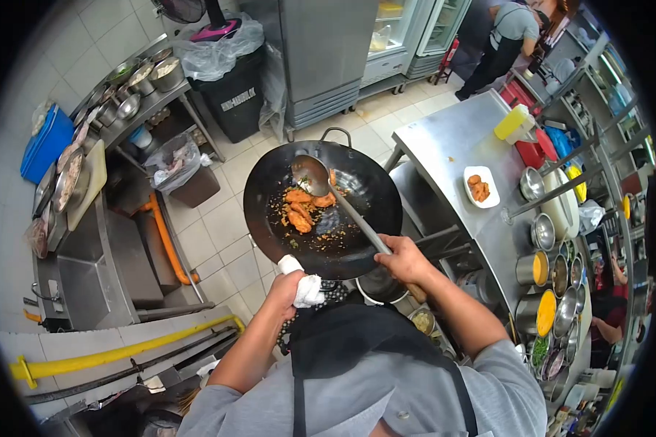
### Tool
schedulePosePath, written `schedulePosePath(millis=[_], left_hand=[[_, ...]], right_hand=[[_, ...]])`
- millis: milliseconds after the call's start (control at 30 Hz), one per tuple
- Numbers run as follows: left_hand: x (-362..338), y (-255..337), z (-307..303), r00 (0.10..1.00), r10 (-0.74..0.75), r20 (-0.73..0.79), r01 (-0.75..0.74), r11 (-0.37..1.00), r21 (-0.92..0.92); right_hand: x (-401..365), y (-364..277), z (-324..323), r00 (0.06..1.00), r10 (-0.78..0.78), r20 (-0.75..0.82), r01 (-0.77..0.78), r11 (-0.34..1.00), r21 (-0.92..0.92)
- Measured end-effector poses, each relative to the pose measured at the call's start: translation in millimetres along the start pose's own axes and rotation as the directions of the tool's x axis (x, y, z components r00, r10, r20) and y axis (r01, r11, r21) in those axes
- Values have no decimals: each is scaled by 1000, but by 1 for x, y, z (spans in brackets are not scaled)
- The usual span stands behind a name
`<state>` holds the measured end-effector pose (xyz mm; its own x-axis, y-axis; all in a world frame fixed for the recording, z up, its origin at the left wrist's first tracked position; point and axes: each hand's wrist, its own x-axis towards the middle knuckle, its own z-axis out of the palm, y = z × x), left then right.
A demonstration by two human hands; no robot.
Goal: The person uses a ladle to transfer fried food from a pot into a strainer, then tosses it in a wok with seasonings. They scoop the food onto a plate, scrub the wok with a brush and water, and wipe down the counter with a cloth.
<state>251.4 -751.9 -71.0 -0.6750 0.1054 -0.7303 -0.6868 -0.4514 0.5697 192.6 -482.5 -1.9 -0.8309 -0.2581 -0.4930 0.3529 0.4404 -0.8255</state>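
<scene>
**Wok and ladle, held in two hands above a tiled floor.**

Nearest the body, the left hand [287, 290] is closed around a bunched white cloth [307, 290] at the near rim of the wok [364, 247]. The right hand [403, 259] is wrapped around the handle of the ladle [364, 227], fingers closed; the handle's butt end projects behind the hand, toward the wearer. The ladle's long axis runs diagonally, from this end near the right forearm to the bowl, which lies inside the wok, left of its middle and toward the far side. Beside the bowl are orange-brown fried pieces [299, 218] and scattered crumbs. The wok's loop handle [336, 134] points away from the wearer.

Edges and clearance: to the left of the wok, open floor [226, 211] extends to the sink unit [80, 273] and a lined bin [195, 187]. On the right, the rim comes near a steel table [444, 138]; whether they touch cannot be told. Near that table's edge sits a white dish [493, 196] of similar pieces, with a squeeze bottle [512, 122] farther back.

Farther off, a black bin [229, 95] bears white lettering, apparently "HINDI-NABUBULOK". Beyond it are a steel cabinet [324, 54] and glass-doored refrigerators [386, 44]; farthest right, another person [506, 44] bends over a counter.
</scene>
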Motion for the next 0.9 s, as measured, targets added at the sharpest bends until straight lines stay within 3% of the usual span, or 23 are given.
schedulePosePath(millis=[67, 133, 167, 200, 267, 333, 400, 467, 567, 667, 700, 900], left_hand=[[-2, 3, -5, 1000, -7, -7, 7, 1000, -8], [-3, 6, -9, 1000, -21, 13, 22, 999, -25], [0, 4, -16, 998, -44, 36, 45, 999, -11], [3, 3, -19, 998, -52, 26, 53, 999, -9], [7, 3, -20, 996, -60, 62, 61, 998, -4], [9, 3, -18, 996, -79, 37, 79, 997, 16], [19, -4, -20, 996, -81, 24, 81, 997, 5], [25, -8, -25, 996, -87, 18, 87, 996, 6], [24, -13, -26, 992, -110, 64, 111, 993, -25], [22, -20, -21, 995, -91, -39, 91, 996, -11], [21, -22, -21, 995, -95, -5, 95, 995, -33], [-6, -27, -18, 997, -76, -22, 75, 997, -37]], right_hand=[[8, 3, 2, 1000, 8, 24, -6, 995, -95], [7, 3, -1, 993, -98, 72, 114, 958, -265], [-1, 1, -6, 993, 39, 114, -20, 987, -157], [-7, 2, -9, 992, 45, 122, -26, 988, -150], [-18, 4, -16, 956, 130, 262, -155, 985, 77], [-32, -4, -17, 936, 202, 290, -245, 962, 121], [-40, 6, -21, 879, 281, 386, -418, 842, 340], [-52, 6, -20, 870, 301, 391, -441, 830, 342], [-58, 25, -24, 816, 257, 518, -523, 710, 472], [-62, 22, -13, 792, 268, 548, -575, 629, 523], [-60, 29, -15, 792, 216, 572, -567, 609, 555], [-89, 31, -30, 855, 185, 485, -492, 586, 644]])
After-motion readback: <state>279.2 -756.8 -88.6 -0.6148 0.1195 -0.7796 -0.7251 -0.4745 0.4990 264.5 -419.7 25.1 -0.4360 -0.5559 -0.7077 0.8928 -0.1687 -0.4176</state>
